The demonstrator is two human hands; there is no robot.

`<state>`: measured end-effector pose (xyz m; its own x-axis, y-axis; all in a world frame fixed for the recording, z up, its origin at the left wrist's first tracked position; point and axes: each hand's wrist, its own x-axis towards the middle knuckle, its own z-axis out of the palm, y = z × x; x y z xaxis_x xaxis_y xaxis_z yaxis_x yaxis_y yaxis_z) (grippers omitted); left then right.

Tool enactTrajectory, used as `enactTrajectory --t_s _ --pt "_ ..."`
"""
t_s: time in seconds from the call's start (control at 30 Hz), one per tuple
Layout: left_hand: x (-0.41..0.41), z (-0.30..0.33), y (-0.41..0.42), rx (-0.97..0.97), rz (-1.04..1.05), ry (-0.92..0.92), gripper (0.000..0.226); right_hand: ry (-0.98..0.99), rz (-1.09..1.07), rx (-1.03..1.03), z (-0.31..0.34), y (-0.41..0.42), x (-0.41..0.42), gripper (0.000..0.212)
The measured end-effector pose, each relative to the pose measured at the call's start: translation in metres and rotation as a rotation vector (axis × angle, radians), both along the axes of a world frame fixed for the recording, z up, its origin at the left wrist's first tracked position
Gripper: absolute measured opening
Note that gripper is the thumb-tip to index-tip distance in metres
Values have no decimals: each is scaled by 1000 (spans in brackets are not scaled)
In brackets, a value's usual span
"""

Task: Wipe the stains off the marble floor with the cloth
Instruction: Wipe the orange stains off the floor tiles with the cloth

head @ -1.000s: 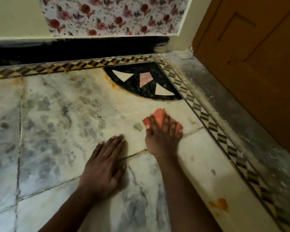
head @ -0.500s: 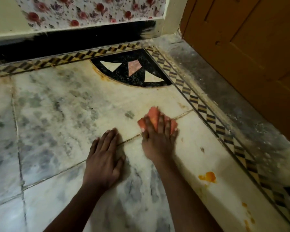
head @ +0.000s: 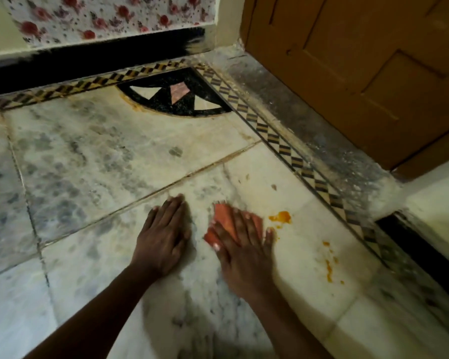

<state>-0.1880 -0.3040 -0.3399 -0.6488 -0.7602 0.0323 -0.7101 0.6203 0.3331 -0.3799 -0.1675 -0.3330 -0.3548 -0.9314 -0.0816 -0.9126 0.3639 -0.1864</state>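
Beside orange stain [head: 280, 217]: right hand [head: 244, 252] flat on cloth [head: 226, 220], seemingly pressing.

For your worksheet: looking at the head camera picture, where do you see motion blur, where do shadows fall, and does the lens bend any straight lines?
Head view: the right hand and the orange cloth under it are smeared by motion; the left hand is sharper, casting a shadow to its right on the marble floor; lighting is dim and warm; the patterned border strip looks slightly bowed; orange stains read clearly.
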Motion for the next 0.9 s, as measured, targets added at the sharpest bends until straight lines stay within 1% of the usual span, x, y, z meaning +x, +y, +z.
enactTrajectory --t_s 0.03,0.1,0.17,0.2,0.27,0.33,0.4,0.43,0.5,0.57,0.63,0.7,0.73,0.83,0.9 --pt "-4 -1 6 22 21 3 79 3 -29 34 0 14 -8 56" --pt "-15 -3 21 19 51 5 81 -3 -174 68 -1 16 -29 59" --pt "-22 -8 32 3 71 8 80 -61 -286 61 0 -8 -43 67" --pt "-24 -9 35 4 80 7 80 -71 -290 57 0 -18 -42 67" --pt "-23 -11 33 -7 79 5 81 -54 -222 19 -1 -24 -30 63" --pt "-21 -12 30 -14 71 9 80 -25 -86 -62 -1 1 -11 58" --pt "-21 -12 29 -16 73 11 79 -4 10 -43 -1 42 -1 56" --pt "-20 -12 29 -17 66 16 78 -4 1 -12 -2 57 -6 55" --pt "-20 -13 32 -33 12 28 78 6 -149 13 -7 63 -31 55" --pt "-25 -13 39 -46 -67 22 78 -21 -349 19 -4 38 -56 60" --pt "-31 -12 44 -38 -91 16 79 -87 -389 42 0 -4 -61 68" --pt "-37 -10 47 -46 -92 20 79 -74 -320 37 1 -22 -45 66" --pt "-38 -9 48 -51 -88 20 78 -51 -260 12 1 -18 -37 64" --pt "-36 -8 45 -54 -91 28 73 33 -60 10 -8 34 -21 58" --pt "-36 -8 46 -41 -86 40 71 83 -24 20 -12 67 -34 57"
